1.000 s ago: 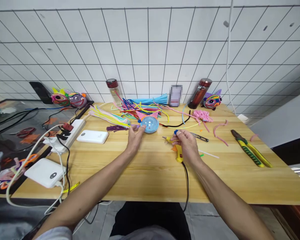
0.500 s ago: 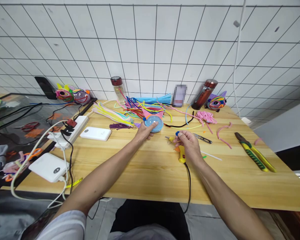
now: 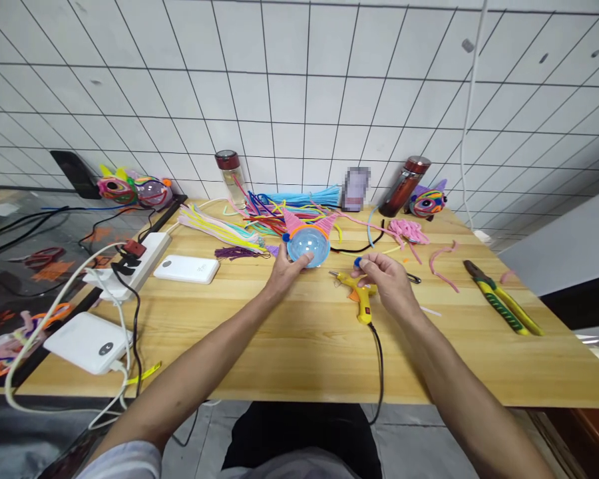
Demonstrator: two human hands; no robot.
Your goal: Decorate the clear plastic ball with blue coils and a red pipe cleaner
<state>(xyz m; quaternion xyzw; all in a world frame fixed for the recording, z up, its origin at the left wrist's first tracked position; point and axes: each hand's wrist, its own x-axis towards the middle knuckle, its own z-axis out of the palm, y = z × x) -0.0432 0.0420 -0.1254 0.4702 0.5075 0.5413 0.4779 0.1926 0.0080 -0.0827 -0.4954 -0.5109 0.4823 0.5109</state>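
My left hand [image 3: 285, 273] grips a clear plastic ball [image 3: 309, 246] that has an orange band, two pink pointed ears [image 3: 299, 223] and a blue coil on its left side. Pinched in the fingertips of my right hand [image 3: 387, 276] is a small blue coil [image 3: 358, 263], held a little to the right of the ball. Under and beside that hand lies a yellow glue gun [image 3: 363, 303] with its nozzle pointing left. Small snips [image 3: 414, 278] show partly behind my right fingers.
Pipe cleaners [image 3: 289, 209] in many colours heap behind the ball. Pliers [image 3: 504, 299] lie at right, pink pipe cleaner [image 3: 408, 231] further back. Two flasks [image 3: 404, 186] stand near the wall. Power banks [image 3: 187, 269] and a cabled power strip [image 3: 140, 266] occupy the left.
The ball has turned in my left hand, so more of its ears and band shows. My right hand has shifted slightly right with the blue coil, uncovering more of the glue gun.
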